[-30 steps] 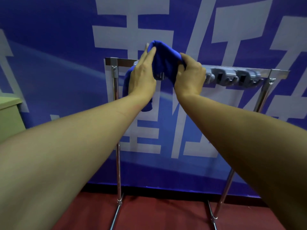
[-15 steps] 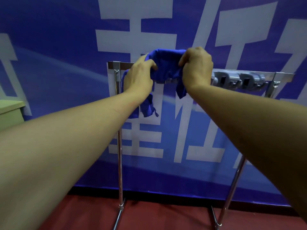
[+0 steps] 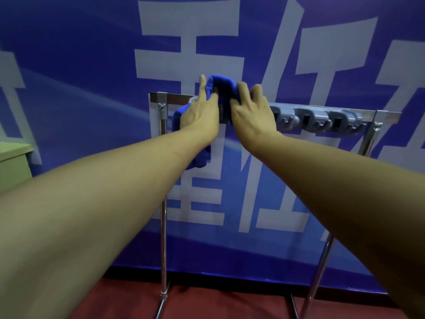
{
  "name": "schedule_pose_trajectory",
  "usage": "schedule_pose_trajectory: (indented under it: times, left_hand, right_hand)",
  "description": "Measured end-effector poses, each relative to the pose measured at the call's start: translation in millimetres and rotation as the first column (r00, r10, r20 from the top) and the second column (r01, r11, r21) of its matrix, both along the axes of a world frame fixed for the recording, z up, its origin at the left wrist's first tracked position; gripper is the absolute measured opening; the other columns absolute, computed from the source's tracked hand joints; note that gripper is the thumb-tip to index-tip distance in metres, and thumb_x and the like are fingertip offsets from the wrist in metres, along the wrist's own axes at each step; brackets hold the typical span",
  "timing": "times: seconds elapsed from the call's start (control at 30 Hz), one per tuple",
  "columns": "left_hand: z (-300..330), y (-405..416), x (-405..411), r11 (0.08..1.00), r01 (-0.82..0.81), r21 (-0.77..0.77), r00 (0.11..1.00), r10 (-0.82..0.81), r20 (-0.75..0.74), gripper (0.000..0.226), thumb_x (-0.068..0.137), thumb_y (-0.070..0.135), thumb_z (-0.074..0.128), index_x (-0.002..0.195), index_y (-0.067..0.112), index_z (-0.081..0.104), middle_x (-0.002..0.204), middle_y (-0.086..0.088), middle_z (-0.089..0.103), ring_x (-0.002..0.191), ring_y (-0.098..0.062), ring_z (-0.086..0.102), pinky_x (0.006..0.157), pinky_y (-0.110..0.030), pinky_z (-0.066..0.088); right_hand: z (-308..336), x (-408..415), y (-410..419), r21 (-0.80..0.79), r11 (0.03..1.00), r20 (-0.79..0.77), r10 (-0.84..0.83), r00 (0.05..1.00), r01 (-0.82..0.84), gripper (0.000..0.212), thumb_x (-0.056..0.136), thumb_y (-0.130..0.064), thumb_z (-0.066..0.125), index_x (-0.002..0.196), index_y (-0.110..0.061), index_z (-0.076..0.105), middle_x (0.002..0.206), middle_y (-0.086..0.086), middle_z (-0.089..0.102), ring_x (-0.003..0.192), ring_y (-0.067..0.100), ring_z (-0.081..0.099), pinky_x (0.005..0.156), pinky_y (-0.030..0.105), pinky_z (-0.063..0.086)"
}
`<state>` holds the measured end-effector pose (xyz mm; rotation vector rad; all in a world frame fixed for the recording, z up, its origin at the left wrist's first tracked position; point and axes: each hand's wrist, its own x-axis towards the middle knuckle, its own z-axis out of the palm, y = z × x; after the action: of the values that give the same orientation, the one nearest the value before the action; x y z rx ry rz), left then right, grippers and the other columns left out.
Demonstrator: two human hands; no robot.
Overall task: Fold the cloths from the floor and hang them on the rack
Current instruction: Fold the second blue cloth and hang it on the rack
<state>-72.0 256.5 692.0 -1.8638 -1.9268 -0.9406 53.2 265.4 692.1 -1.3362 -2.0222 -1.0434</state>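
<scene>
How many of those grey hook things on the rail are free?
3, side by side on the rack's top rail right of the hands: one beside the right hand, one mid-rail, one near the right post. Hands and blue cloth may hide more.

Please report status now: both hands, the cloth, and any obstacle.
Left hand and right hand both on the blue cloth. Cloth bunched over the rack's top bar, one end hanging left. No obstacle seen.

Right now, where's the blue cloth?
In the head view, the blue cloth is bunched over the left end of the rack, between the left hand and right hand, left of the grey hooks.
</scene>
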Motion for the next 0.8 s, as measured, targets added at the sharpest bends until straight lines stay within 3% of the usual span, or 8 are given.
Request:
schedule_pose_trajectory:
  times: [0.1,0.17,0.2,0.27,0.37,0.57,0.7,0.8]
  left_hand:
    - [-11.9,-2.5,4.5,0.998,0.032,-0.053,0.999,-0.032,0.004,0.064,0.101,0.001,0.045,0.158,0.019,0.020,0.169,-0.003,0.008,0.121,-0.026,0.050,0.074,-0.044,0.051]
    - [-20.9,-6.6,4.2,0.997,0.045,-0.066,0.999,-0.044,0.017,0.063,0.101,0.000,0.044,0.157,0.019,0.022,0.169,-0.003,0.009,0.134,-0.028,0.045,0.086,-0.049,0.053]
    - [-25.3,-7.7,3.8,0.997,0.050,-0.058,0.999,-0.050,0.001,0.062,0.099,-0.004,0.046,0.154,0.018,0.029,0.169,-0.002,0.005,0.134,-0.029,0.045,0.084,-0.049,0.053]
    - [-36.1,-5.5,1.2,0.995,0.097,-0.038,0.995,-0.096,0.015,0.054,0.095,-0.009,0.045,0.143,0.015,0.042,0.168,-0.002,0.008,0.125,-0.033,0.051,0.074,-0.047,0.050]
    - [-55.3,-2.3,-3.6,0.982,0.187,-0.029,0.972,-0.181,0.149,0.059,0.093,-0.008,0.045,0.144,0.021,0.043,0.162,-0.003,0.026,0.114,-0.038,0.058,0.079,-0.049,0.054]
    - [-77.0,-5.4,-0.7,0.950,0.313,-0.011,0.916,-0.298,0.269,0.064,0.087,-0.009,0.047,0.142,0.024,0.046,0.142,-0.008,0.047,0.108,-0.037,0.060,0.084,-0.045,0.053]
    - [-79.8,-7.1,1.4,0.930,0.366,-0.039,0.887,-0.336,0.316,0.050,0.085,-0.008,0.045,0.128,0.015,0.055,0.129,-0.014,0.054,0.105,-0.036,0.059,0.083,-0.042,0.051]
    - [-92.2,-9.3,-1.5,0.933,0.357,-0.050,0.898,-0.328,0.293,0.049,0.085,-0.006,0.048,0.128,0.018,0.055,0.125,-0.011,0.056,0.097,-0.032,0.061,0.080,-0.044,0.055]
  right_hand:
    - [-15.2,0.7,3.2,-0.036,0.999,0.052,-0.024,0.998,0.026,0.031,0.093,-0.005,0.052,0.123,-0.002,0.057,0.144,0.017,0.034,0.125,0.039,0.034,0.095,0.040,0.036]
    - [-25.0,3.6,1.9,-0.081,0.996,0.039,-0.020,0.999,0.023,0.035,0.088,-0.006,0.061,0.122,-0.001,0.058,0.141,0.017,0.037,0.122,0.037,0.031,0.099,0.041,0.038]
    - [-28.7,5.0,1.1,-0.104,0.994,0.023,-0.011,1.000,0.013,0.041,0.084,-0.006,0.069,0.124,0.000,0.057,0.140,0.017,0.039,0.122,0.037,0.032,0.101,0.041,0.038]
    - [-35.1,5.8,-3.1,-0.158,0.987,-0.057,0.026,0.998,-0.035,0.049,0.081,-0.004,0.073,0.127,0.000,0.056,0.140,0.015,0.042,0.123,0.037,0.037,0.097,0.040,0.042]
    - [-42.9,3.3,-7.3,-0.212,0.965,-0.258,0.094,0.962,-0.151,0.043,0.086,0.006,0.060,0.128,-0.001,0.055,0.142,0.014,0.045,0.116,0.036,0.045,0.083,0.045,0.051]
    - [-61.7,-2.5,-9.5,-0.243,0.940,-0.330,0.153,0.931,-0.241,0.038,0.085,0.005,0.058,0.123,0.000,0.055,0.149,0.013,0.044,0.107,0.039,0.055,0.078,0.043,0.051]
    - [-66.6,-5.4,-13.8,-0.285,0.910,-0.436,0.156,0.886,-0.301,0.031,0.088,0.006,0.047,0.116,-0.003,0.055,0.129,0.015,0.052,0.097,0.038,0.054,0.071,0.033,0.035]
    - [-75.1,-3.9,-19.4,-0.286,0.898,-0.482,0.168,0.860,-0.336,0.035,0.087,0.008,0.048,0.119,-0.006,0.055,0.114,0.013,0.056,0.093,0.036,0.056,0.068,0.032,0.034]
